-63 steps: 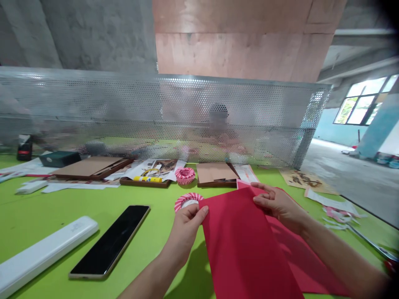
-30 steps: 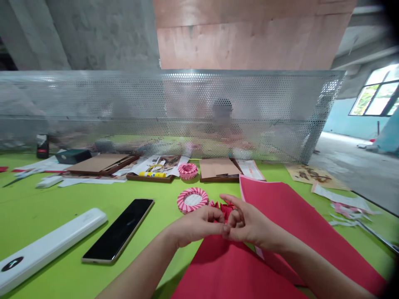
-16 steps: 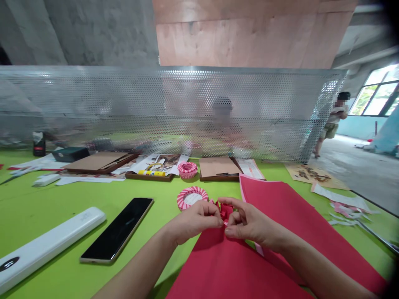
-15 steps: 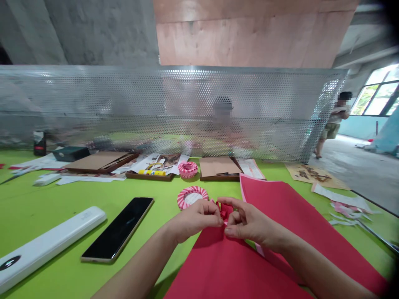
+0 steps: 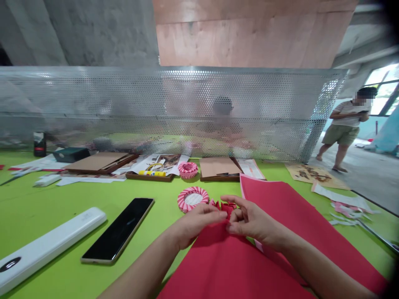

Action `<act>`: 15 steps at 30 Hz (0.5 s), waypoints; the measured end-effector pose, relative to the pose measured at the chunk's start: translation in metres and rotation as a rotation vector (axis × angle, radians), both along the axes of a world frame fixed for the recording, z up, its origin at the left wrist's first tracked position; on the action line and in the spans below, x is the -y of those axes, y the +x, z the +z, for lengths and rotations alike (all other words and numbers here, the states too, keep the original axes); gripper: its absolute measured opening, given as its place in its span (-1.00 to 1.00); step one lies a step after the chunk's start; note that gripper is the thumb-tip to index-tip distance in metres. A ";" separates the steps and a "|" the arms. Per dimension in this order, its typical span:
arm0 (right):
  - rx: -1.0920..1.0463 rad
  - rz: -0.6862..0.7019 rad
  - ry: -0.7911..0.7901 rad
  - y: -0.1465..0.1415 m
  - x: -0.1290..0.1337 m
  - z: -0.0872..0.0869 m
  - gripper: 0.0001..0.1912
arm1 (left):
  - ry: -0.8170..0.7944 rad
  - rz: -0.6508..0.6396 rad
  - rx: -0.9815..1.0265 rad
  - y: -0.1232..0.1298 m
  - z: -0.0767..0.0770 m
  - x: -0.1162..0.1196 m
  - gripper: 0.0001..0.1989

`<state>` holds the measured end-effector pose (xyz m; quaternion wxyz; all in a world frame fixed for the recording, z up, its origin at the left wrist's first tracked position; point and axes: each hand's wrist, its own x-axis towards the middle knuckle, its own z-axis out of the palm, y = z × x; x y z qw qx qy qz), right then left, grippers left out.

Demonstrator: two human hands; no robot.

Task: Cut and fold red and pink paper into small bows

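My left hand (image 5: pixel 199 224) grips the far end of a large red paper sheet (image 5: pixel 230 265), its thumb lying along the edge. My right hand (image 5: pixel 254 222) is closed at that same end, thumb and bent fingers pressed on the paper, while its index finger sticks out above. Between and just beyond the hands is a small bunch of folded red paper pieces (image 5: pixel 227 207), partly hidden by the fingers. Close to my left hand lies a pink-and-white striped ring (image 5: pixel 184 194) with a pale centre.
A phone (image 5: pixel 120 230) and a long white device (image 5: pixel 56 245) lie on the left. Another red sheet (image 5: pixel 289 207) rests on the right, near paper scraps (image 5: pixel 349 209). Brown trays (image 5: pixel 218 168) line a perforated metal screen (image 5: pixel 181 108). A person (image 5: pixel 346 120) walks beyond the table.
My left hand has shifted from a pinch at the red pieces to a grip with its thumb along the sheet's edge. My right hand barely moved. The walking person has come nearer.
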<state>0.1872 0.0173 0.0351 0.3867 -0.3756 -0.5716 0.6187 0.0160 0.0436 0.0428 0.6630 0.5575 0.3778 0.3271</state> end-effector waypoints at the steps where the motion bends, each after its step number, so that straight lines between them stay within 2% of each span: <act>1: 0.001 0.000 0.003 -0.002 0.000 0.000 -0.38 | -0.001 -0.029 -0.012 0.002 -0.002 0.001 -0.86; 3: 0.012 -0.002 0.004 -0.004 0.000 0.001 -0.43 | -0.003 -0.091 -0.020 0.002 -0.005 0.001 -0.88; 5: 0.034 -0.001 0.003 -0.004 0.001 0.002 -0.47 | -0.016 -0.095 -0.006 -0.001 -0.004 -0.001 -0.88; 10: 0.116 0.042 -0.005 0.011 0.004 0.012 -0.48 | -0.095 -0.006 0.033 -0.010 0.006 -0.006 -0.90; 15: 0.237 0.036 0.030 0.029 0.012 0.029 -0.51 | -0.178 -0.002 0.061 -0.020 0.018 -0.008 -0.88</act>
